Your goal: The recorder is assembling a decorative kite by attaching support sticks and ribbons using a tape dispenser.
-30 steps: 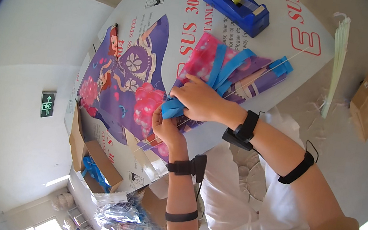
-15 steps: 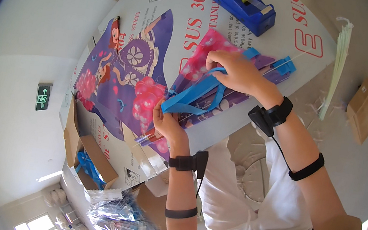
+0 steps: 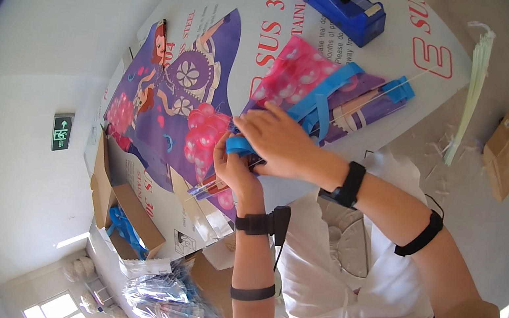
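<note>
A purple-and-pink kite point(image 3: 187, 98) with a printed cartoon figure lies on the cardboard-covered table, its thin rods along the near side. My left hand point(image 3: 236, 168) is closed on a folded loop of blue ribbon point(image 3: 240, 146) at the kite's middle. Over that ribbon reaches my right hand point(image 3: 281, 140), fingers stretched toward the left hand, the index finger apart from the others; its thumb is hidden. Beyond the right hand, blue strands run up across the pink printed fabric point(image 3: 296, 66). Both hands partly cover where the ribbon meets the kite.
A blue tape dispenser point(image 3: 338, 6) with yellow tape stands at the table's far side. At left, an open cardboard box point(image 3: 144, 225) holds blue ribbon. Clear plastic packages point(image 3: 179, 300) lie below it. To the right are a bundle of pale strips point(image 3: 471, 93) and a brown carton point(image 3: 506, 155).
My right hand has moved left and nearer, from the raised ribbon to beside my left hand. The ribbon strands it was lifting now lie across the kite. My left hand has hardly moved.
</note>
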`<action>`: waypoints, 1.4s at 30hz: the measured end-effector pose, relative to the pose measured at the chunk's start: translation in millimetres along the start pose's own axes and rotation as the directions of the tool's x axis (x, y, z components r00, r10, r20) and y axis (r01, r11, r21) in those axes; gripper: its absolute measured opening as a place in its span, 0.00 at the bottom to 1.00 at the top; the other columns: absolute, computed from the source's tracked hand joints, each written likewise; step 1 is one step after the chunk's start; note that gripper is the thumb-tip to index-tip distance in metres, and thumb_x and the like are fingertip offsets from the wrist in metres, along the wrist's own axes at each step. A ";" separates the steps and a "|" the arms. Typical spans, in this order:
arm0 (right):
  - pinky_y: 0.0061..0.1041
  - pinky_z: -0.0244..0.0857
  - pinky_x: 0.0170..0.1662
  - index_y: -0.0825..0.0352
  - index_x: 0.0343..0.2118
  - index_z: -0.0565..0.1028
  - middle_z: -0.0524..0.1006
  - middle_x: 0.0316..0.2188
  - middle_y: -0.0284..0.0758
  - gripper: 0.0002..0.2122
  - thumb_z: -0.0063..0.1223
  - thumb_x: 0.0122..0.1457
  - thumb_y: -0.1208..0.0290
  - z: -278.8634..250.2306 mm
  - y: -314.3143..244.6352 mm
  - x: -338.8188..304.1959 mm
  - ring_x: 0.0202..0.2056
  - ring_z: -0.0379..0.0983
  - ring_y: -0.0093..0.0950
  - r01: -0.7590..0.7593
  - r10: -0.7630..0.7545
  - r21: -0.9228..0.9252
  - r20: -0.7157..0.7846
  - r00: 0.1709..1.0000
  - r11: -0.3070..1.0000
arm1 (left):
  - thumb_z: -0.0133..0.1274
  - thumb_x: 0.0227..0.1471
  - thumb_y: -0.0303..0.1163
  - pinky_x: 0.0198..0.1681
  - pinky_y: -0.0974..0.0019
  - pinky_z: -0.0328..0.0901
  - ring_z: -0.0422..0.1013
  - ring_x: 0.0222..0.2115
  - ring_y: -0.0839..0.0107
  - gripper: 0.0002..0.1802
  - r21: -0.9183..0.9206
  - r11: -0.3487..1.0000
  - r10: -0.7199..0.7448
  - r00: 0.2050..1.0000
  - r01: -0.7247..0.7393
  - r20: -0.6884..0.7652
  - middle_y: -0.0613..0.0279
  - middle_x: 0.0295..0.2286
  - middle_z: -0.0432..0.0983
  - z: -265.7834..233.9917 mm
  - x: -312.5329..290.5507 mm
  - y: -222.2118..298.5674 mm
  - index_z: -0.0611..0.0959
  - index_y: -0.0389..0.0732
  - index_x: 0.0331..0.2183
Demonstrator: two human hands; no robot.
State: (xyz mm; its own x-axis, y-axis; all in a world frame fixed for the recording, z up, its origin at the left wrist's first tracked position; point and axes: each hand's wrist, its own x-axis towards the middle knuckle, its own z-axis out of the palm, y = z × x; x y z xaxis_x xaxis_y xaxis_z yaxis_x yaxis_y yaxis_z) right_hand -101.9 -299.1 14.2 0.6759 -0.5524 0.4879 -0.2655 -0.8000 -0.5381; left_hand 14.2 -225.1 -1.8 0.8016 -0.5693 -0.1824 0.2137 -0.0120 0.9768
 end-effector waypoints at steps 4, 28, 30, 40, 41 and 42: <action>0.37 0.58 0.59 0.71 0.52 0.69 0.76 0.43 0.37 0.27 0.64 0.47 0.70 20.2 -10.4 9.8 0.45 0.73 0.36 -0.054 0.057 -0.045 0.069 0.996 0.998 | 0.45 0.60 0.22 0.36 0.70 0.75 0.77 0.37 0.69 0.13 0.064 0.998 -0.018 0.995 0.012 0.096 0.53 0.40 0.78 -10.2 1.4 0.6 0.74 0.31 0.47; 0.41 0.55 0.62 0.63 0.34 0.82 0.76 0.32 0.34 0.10 0.53 0.49 0.80 -101.9 114.0 -33.8 0.41 0.72 0.33 -0.336 0.172 -0.600 -0.315 0.933 0.726 | 0.47 0.60 0.20 0.43 0.67 0.68 0.75 0.37 0.70 0.11 0.481 0.808 0.341 0.936 -0.341 0.091 0.57 0.37 0.80 10.3 -3.9 -6.4 0.82 0.32 0.42; 0.41 0.55 0.61 0.63 0.34 0.82 0.76 0.31 0.34 0.10 0.53 0.48 0.80 -100.4 118.0 -36.8 0.41 0.72 0.33 -0.363 0.250 -0.618 -0.264 0.931 0.697 | 0.47 0.59 0.20 0.44 0.67 0.68 0.75 0.37 0.70 0.11 0.491 0.794 0.360 0.928 -0.358 0.094 0.56 0.37 0.80 14.1 -7.1 -5.3 0.82 0.32 0.42; 0.39 0.60 0.59 0.67 0.42 0.76 0.76 0.40 0.39 0.16 0.53 0.47 0.83 -114.8 112.1 -38.1 0.48 0.71 0.39 -0.378 0.257 -0.515 -0.292 0.921 0.770 | 0.49 0.58 0.19 0.42 0.72 0.68 0.75 0.37 0.73 0.12 0.376 0.884 0.310 0.950 -0.277 -0.028 0.57 0.37 0.80 7.6 -5.4 -8.7 0.82 0.32 0.43; 0.39 0.61 0.59 0.67 0.45 0.75 0.76 0.44 0.40 0.18 0.53 0.47 0.84 -112.5 104.2 -34.5 0.50 0.71 0.40 -0.330 0.210 -0.401 -0.315 0.926 0.855 | 0.49 0.58 0.19 0.42 0.72 0.68 0.75 0.37 0.73 0.12 0.369 0.881 0.328 0.944 -0.297 -0.022 0.57 0.37 0.80 3.2 -4.3 -9.5 0.82 0.32 0.43; 0.39 0.61 0.59 0.67 0.45 0.75 0.76 0.44 0.40 0.18 0.53 0.47 0.84 -110.0 95.4 -32.1 0.50 0.71 0.40 -0.330 0.209 -0.405 -0.314 0.926 0.853 | 0.49 0.58 0.19 0.42 0.72 0.68 0.75 0.37 0.73 0.12 0.365 0.883 0.326 0.945 -0.296 -0.021 0.57 0.37 0.80 5.5 -5.7 -9.5 0.82 0.32 0.43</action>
State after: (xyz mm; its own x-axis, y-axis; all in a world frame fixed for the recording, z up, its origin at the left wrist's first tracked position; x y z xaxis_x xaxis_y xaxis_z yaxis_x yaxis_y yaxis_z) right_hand -224.5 -383.4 22.8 0.3546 -0.7522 0.5554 -0.7276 -0.5950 -0.3413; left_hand 4.4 -226.3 -9.3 0.8392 -0.5246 0.1432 -0.2524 -0.1424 0.9571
